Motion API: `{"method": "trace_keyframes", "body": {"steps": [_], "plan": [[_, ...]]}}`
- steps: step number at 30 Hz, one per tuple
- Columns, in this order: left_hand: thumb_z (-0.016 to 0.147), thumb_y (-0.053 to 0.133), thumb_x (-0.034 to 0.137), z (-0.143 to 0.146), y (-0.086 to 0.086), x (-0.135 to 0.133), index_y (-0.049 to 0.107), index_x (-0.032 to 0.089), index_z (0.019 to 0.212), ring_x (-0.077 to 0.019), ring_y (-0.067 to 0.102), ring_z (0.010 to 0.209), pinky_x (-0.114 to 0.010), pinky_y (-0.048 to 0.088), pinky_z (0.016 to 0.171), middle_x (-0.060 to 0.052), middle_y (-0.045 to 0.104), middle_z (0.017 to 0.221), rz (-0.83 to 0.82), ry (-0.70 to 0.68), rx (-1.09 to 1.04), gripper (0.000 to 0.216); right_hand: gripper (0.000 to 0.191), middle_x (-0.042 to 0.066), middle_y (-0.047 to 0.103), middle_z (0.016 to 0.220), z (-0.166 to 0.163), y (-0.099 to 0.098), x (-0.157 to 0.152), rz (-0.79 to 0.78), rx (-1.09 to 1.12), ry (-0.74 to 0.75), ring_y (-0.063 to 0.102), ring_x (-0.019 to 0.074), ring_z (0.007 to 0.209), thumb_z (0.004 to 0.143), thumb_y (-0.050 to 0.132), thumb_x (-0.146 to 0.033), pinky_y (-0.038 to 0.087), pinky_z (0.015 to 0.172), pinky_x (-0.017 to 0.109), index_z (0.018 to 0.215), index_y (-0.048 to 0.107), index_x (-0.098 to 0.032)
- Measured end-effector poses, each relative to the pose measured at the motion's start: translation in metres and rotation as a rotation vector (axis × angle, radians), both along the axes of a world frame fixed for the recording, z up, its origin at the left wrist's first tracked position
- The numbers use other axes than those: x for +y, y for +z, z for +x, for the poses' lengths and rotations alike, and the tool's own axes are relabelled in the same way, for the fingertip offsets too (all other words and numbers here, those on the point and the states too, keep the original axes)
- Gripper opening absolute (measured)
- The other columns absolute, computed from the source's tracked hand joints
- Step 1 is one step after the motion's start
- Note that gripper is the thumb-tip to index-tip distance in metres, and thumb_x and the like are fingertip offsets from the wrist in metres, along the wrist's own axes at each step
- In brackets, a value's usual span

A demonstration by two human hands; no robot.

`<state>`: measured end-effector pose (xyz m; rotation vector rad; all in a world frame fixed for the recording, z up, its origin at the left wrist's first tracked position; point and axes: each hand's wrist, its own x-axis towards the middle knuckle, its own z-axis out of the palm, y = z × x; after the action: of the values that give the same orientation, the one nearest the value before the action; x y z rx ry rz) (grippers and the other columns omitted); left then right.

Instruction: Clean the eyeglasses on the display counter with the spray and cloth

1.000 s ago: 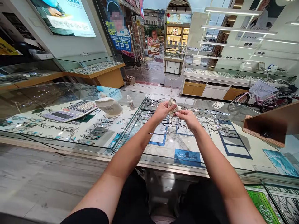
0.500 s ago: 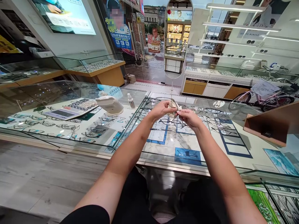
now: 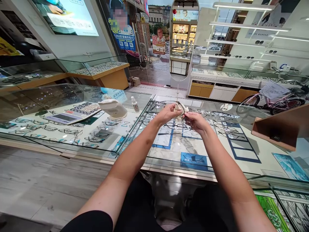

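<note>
Both my hands are raised over the glass display counter [image 3: 169,154]. My left hand [image 3: 167,113] is closed, pinching a small pale cloth [image 3: 181,109] against a thin-framed pair of glasses [image 3: 177,125]. My right hand [image 3: 196,122] is closed on the same glasses from the right, fingers pinched at the frame. One temple arm sticks out to the left below my left wrist. The lenses are partly hidden by the cloth and my fingers.
On the counter to the left lie a calculator [image 3: 72,113], a white rounded device [image 3: 113,108] and a small spray bottle [image 3: 135,104]. Rows of glasses fill the case under the glass. A wooden tray [image 3: 280,129] juts in at the right. A pink bicycle [image 3: 272,102] stands behind.
The hands stayed close together on the glasses; the cloth shifted slightly between the fingers and the frame turned a little. The view rose slightly since the earliest frame.
</note>
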<state>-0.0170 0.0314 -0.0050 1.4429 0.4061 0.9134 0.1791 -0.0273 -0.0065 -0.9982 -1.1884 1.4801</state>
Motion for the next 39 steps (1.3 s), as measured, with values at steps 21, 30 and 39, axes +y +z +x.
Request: {"method": "trace_keyframes", "body": {"steps": [21,30,39], "plan": [[0.075,0.093,0.061,0.010,-0.003,-0.005,0.070,0.016,0.091,-0.0125,0.062,0.065,-0.025,0.046,0.064,-0.002,0.071,0.077,0.009,0.176,-0.005,0.053,0.055,0.000,0.059,0.071,-0.006,-0.008,0.002,-0.062,0.099,0.023,0.040,0.0110,0.064,0.051,0.103,-0.061,0.031,0.058,0.027,0.077,0.076,-0.020],[0.074,0.092,0.069,0.010,-0.007,0.006,0.070,0.014,0.083,-0.0115,0.063,0.066,-0.023,0.050,0.065,-0.003,0.072,0.076,-0.117,0.081,-0.066,0.059,0.052,-0.003,0.052,0.067,-0.006,-0.009,0.002,-0.075,0.245,0.017,0.037,0.0100,0.061,0.053,0.105,-0.054,0.033,0.055,0.025,0.079,0.076,-0.020],[0.096,0.082,0.032,-0.005,-0.002,0.019,0.074,0.007,0.098,-0.0123,0.072,0.075,-0.022,0.057,0.074,-0.009,0.077,0.088,-0.423,0.143,-0.166,0.026,0.051,-0.003,0.053,0.064,0.020,0.019,-0.004,0.030,0.174,-0.071,0.040,0.0116,0.062,0.054,0.104,-0.053,0.035,0.058,0.027,0.082,0.078,-0.020]]}}
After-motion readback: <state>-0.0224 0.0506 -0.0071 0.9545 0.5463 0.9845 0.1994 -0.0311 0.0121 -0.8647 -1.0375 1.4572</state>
